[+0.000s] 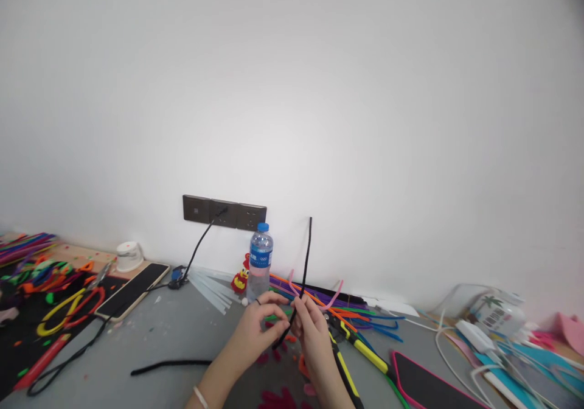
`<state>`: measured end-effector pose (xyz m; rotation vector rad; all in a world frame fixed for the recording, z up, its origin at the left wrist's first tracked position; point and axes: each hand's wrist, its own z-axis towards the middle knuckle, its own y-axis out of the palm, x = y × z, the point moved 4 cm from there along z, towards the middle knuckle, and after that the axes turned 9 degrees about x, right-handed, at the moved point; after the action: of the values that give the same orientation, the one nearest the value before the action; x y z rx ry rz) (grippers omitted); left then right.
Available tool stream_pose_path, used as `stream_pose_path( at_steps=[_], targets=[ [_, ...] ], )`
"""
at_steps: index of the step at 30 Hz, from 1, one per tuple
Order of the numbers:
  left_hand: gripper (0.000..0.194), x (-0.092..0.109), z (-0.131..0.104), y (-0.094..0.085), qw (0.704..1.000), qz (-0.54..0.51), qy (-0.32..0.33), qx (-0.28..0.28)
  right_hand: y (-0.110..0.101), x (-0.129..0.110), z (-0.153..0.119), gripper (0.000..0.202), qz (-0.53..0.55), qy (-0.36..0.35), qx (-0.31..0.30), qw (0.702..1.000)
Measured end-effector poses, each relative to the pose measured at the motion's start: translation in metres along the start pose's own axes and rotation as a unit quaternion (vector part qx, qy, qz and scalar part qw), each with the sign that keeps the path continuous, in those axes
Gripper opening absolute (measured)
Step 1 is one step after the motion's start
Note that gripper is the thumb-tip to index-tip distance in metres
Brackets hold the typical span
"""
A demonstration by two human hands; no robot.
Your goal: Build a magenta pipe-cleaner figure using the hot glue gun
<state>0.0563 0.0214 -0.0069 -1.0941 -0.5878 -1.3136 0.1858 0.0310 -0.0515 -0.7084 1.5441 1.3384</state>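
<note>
A black pipe cleaner [307, 257] rises upright between my hands, its lower part slanting down to the left. My right hand [312, 330] pinches it near the middle, thumb against fingers. Closed on the lower part is my left hand [260, 327], its index finger curved over the thumb. A bent pink pipe cleaner [336, 293] shows just behind my right hand; whether it is touched I cannot tell. Another black pipe cleaner [171, 365] lies on the table left of my left forearm. Below my hands are dark pink fuzzy pieces [278, 398], partly hidden.
Behind my hands stand a water bottle [260, 269] and a small red-yellow figure [240, 278]. Yellow-black pliers [365, 351] and a pink-edged phone [429, 384] lie right. Leftward are another phone [133, 290], scissors [75, 308] and a black cable [198, 248]. Coloured pipe cleaners [374, 321] lie near the wall.
</note>
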Motion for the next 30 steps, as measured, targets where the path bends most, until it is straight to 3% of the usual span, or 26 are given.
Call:
stream_pose_path(
  at_steps=[16,24,30],
  targets=[
    [0.010,0.0035,-0.0012,0.0006,0.997,-0.075,-0.012,-0.027,-0.0031,0.0003,-0.0030,0.049,-0.029,-0.002,0.036,0.999],
    [0.014,0.0041,-0.0024,0.0000,0.997,-0.065,-0.010,-0.034,-0.0026,0.0013,-0.0017,0.045,-0.038,-0.023,0.024,0.999],
    [0.015,0.0060,-0.0022,-0.0010,0.998,-0.055,0.002,-0.029,-0.0008,0.0020,-0.0023,0.045,-0.030,-0.001,0.004,1.000]
  ],
)
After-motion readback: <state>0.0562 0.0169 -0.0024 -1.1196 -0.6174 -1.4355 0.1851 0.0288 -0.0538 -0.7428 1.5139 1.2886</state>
